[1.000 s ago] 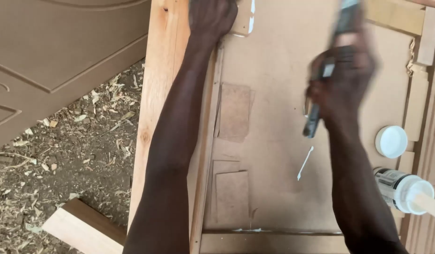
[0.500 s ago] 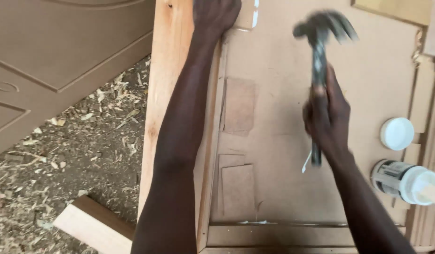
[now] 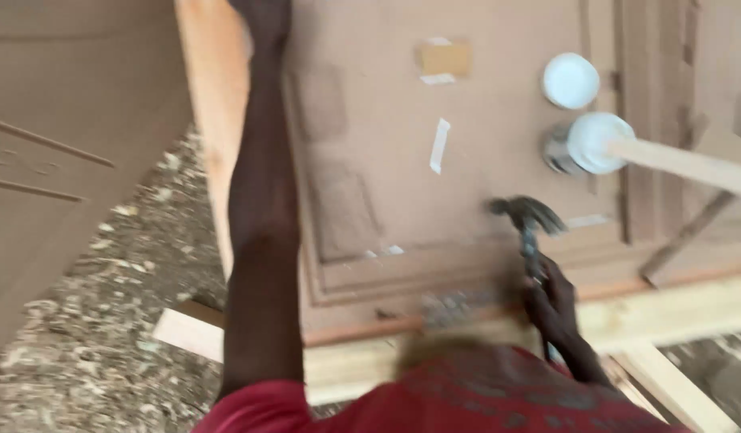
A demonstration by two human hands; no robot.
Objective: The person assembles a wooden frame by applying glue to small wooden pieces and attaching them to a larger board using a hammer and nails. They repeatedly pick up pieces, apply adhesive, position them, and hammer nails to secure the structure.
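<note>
The right hand [image 3: 553,309] is wrapping tight around the handle of a dark metal claw hammer [image 3: 529,226], fist closed on the grip, with the hammer head pointing up and away over the near right part of the brown moulded fibreboard door panel [image 3: 482,120] that's lying flat. The wrist is bending in close to the body, just above the red shirt [image 3: 434,401] filling the near edge of the view. The left arm is stretching straight out, long and locked, running along the panel's left side, and the left hand [image 3: 262,12] is sitting at the far edge of the frame where it's mostly getting cut off, so I can't tell whether it's gripping or just pressing flat. The panel is looking smooth and matte with raised rectangular mouldings stepping around its near edge. It's resting on pale raw timber rails [image 3: 214,120], rougher and lighter in tone, running along the left and the near side. On the far right of the panel a round white plastic lid [image 3: 571,80] is lying flat, and just near of it a white-capped glue tub [image 3: 591,144] is standing with a pale wooden stick [image 3: 691,164] poking out to the right. A few small whitish scraps [image 3: 439,146] are lying mid-panel. Off to the left another brown moulded door skin [image 3: 58,160] is lying over the ground, which is covered in wood shavings [image 3: 122,265]. Everything's a bit motion-blurred.
</note>
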